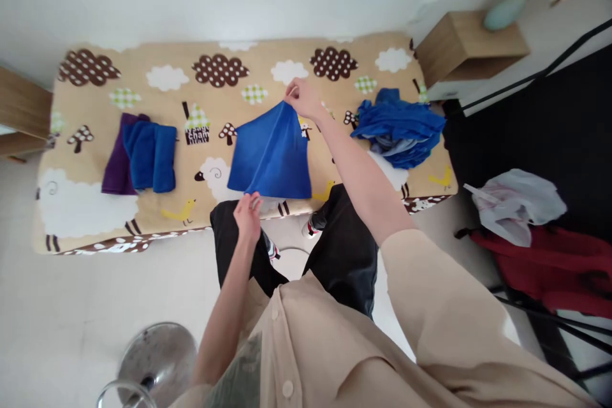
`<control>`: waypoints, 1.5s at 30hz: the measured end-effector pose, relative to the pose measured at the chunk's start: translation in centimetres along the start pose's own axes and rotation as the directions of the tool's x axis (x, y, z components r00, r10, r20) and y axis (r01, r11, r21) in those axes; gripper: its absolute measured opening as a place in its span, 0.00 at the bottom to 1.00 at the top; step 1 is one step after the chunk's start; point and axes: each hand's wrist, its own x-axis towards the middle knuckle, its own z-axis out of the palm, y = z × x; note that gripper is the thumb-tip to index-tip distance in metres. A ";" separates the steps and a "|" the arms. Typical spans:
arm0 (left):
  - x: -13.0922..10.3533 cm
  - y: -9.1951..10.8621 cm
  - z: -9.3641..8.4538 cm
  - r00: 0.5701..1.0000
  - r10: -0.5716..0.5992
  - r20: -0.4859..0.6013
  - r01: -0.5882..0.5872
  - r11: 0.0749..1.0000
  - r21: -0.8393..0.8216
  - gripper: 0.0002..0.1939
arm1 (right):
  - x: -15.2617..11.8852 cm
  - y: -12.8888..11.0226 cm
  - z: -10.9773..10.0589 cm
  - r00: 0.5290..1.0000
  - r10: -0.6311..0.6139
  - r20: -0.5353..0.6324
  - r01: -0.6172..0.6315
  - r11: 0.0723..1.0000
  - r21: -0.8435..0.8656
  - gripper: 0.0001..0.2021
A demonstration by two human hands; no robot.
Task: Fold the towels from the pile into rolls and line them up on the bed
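Note:
A blue cloth (pixel 282 159) lies partly on the patterned bed cover, its far edge drawn up into a peak with a crease running toward me. My right hand (pixel 303 99) pinches that peak between thumb and fingers. At the near edge, my left hand (pixel 248 217) has its fingertips closed on the cloth. Over to the left, a folded blue cloth (pixel 152 156) rests partly on top of a folded purple cloth (pixel 117 162). A crumpled heap of blue cloth (pixel 401 127) sits to the right, apart from both hands.
The beige cover (pixel 201 159) has sheep, clouds and mushrooms on it. A wooden box shelf (pixel 466 44) with a flower vase (pixel 504 11) stands at the back right. A plastic bag (pixel 519 201) lies on red fabric (pixel 549 261). A round metal base (pixel 157 357) is at lower left.

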 end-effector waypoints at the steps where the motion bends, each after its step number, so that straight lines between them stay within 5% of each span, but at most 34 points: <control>1: 0.7 2.1 0.4 0.996 0.082 0.024 -0.083 0.995 0.057 0.14 | -0.8 -1.1 -1.4 0.999 0.007 -0.036 -0.005 0.999 0.041 0.07; 6: 3.2 13.7 4.6 0.882 0.421 0.212 -0.471 0.805 0.361 0.19 | -5.8 -6.0 -7.5 0.977 -0.040 -0.209 0.110 0.936 0.335 0.16; 11: 2.4 23.4 10.3 0.743 0.561 0.365 -0.669 0.621 0.408 0.20 | -11.5 -9.5 -11.5 0.954 -0.067 -0.293 0.200 0.870 0.452 0.22; 16: 1.0 29.0 14.5 0.751 0.567 0.338 -0.660 0.635 0.401 0.20 | -14.8 -10.9 -13.7 0.902 0.007 -0.431 0.232 0.836 0.498 0.19; 20: 0.6 30.9 16.2 0.810 0.468 0.352 -0.584 0.695 0.420 0.22 | -15.9 -10.7 -14.6 0.885 0.094 -0.456 0.213 0.789 0.576 0.21; 26: -1.8 31.3 17.5 0.823 0.391 0.413 -0.549 0.733 0.401 0.21 | -17.9 -10.7 -15.7 0.886 0.139 -0.442 0.204 0.739 0.642 0.21; 33: -5.1 31.2 18.2 0.803 0.418 0.424 -0.584 0.695 0.419 0.06 | -19.1 -10.7 -16.3 0.891 0.174 -0.419 0.179 0.714 0.677 0.21; 45: -4.6 31.0 17.2 0.757 0.490 0.431 -0.648 0.646 0.403 0.15 | -20.8 -11.2 -17.0 0.942 0.200 -0.271 0.081 0.647 0.758 0.22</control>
